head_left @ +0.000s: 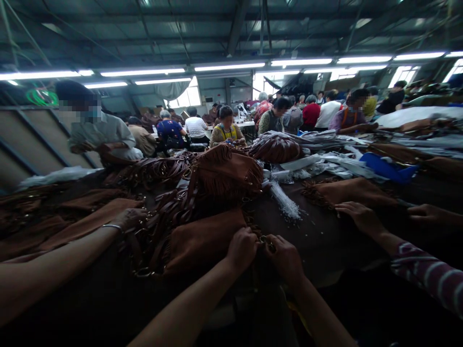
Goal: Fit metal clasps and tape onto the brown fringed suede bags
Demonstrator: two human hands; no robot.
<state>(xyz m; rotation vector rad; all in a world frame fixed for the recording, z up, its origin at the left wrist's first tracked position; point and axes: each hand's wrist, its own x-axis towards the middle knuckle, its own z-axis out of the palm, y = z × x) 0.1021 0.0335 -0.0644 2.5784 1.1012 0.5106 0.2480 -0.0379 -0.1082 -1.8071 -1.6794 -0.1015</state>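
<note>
My left hand [243, 248] and my right hand [285, 258] meet at the near middle of the dark table [325, 241]. Both are closed, pinching a small metal ring [265, 239] at the edge of a brown suede fringed bag [202, 243]. The bag lies flat just left of my hands, with straps and metal rings beside it. What else my fingers hold is hidden.
A co-worker's arm with a bracelet [112, 226] reaches in from the left. Another person's hands [356, 214] in a striped sleeve work at the right on a brown piece [347, 192]. More brown fringed bags [224, 176], white ties [285, 202], a blue tray [387, 168] and seated workers lie beyond.
</note>
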